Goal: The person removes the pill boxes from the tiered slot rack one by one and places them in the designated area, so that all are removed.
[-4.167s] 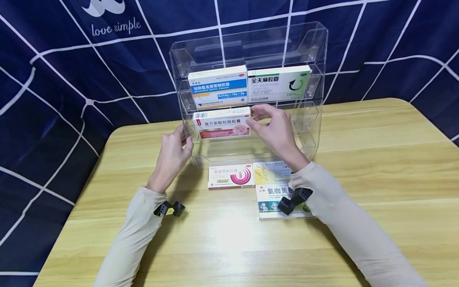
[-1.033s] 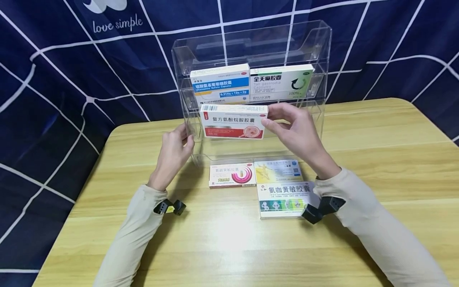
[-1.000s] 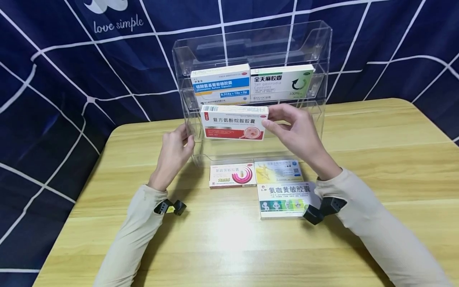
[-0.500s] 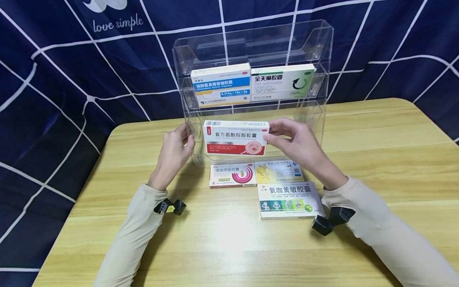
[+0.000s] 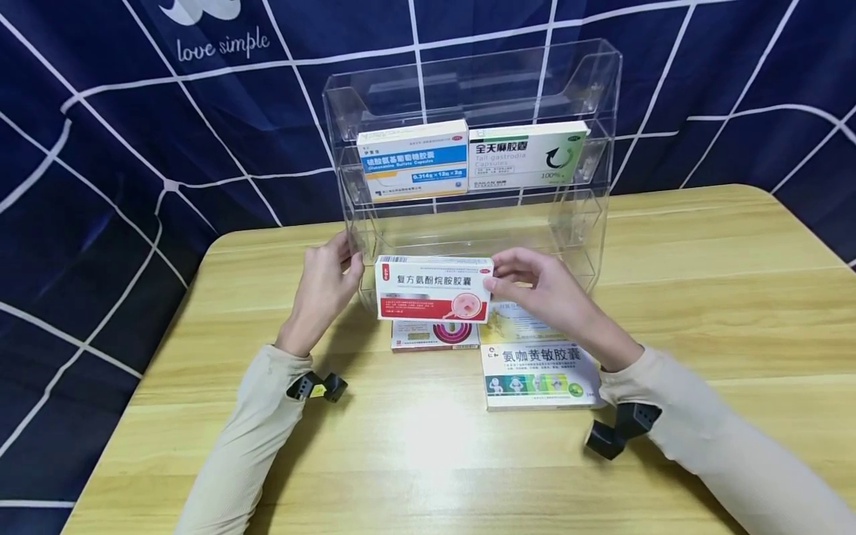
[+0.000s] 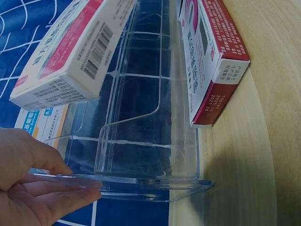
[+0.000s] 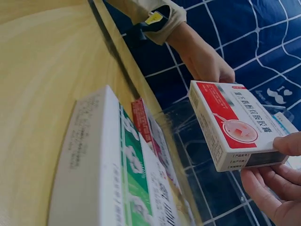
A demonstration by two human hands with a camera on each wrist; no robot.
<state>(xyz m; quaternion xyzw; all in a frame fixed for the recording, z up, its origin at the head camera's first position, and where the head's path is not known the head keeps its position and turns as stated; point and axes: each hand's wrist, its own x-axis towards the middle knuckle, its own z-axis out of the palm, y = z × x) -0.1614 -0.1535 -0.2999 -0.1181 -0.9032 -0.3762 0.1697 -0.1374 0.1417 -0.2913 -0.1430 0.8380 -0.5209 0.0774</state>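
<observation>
My right hand (image 5: 545, 286) pinches the right end of a red and white medicine box (image 5: 433, 290), thumb on its front face. The box is upright in front of the lower tier of a clear plastic display rack (image 5: 602, 82). In the head view it overlaps a medicine box with a pink ring (image 5: 428, 340) lying on the table. My left hand (image 5: 321, 286) grips the rack's left side. In the left wrist view, the thumb and fingers pinch the rack's edge (image 6: 141, 182), and the held box (image 6: 70, 61) hangs in front.
A blue and white box (image 5: 414, 167) and a green and white box (image 5: 528, 156) stand side by side in the rack's middle tier. A yellow box (image 5: 518, 323) and a white box with a green band (image 5: 538, 375) lie on the wooden table (image 5: 267, 461). A dark blue curtain (image 5: 669, 89) hangs behind.
The red and white box has come out of the rack's lower tier towards me, then moved down with my right hand, now overlapping the pink-ring box. The left hand has stayed at the rack's side.
</observation>
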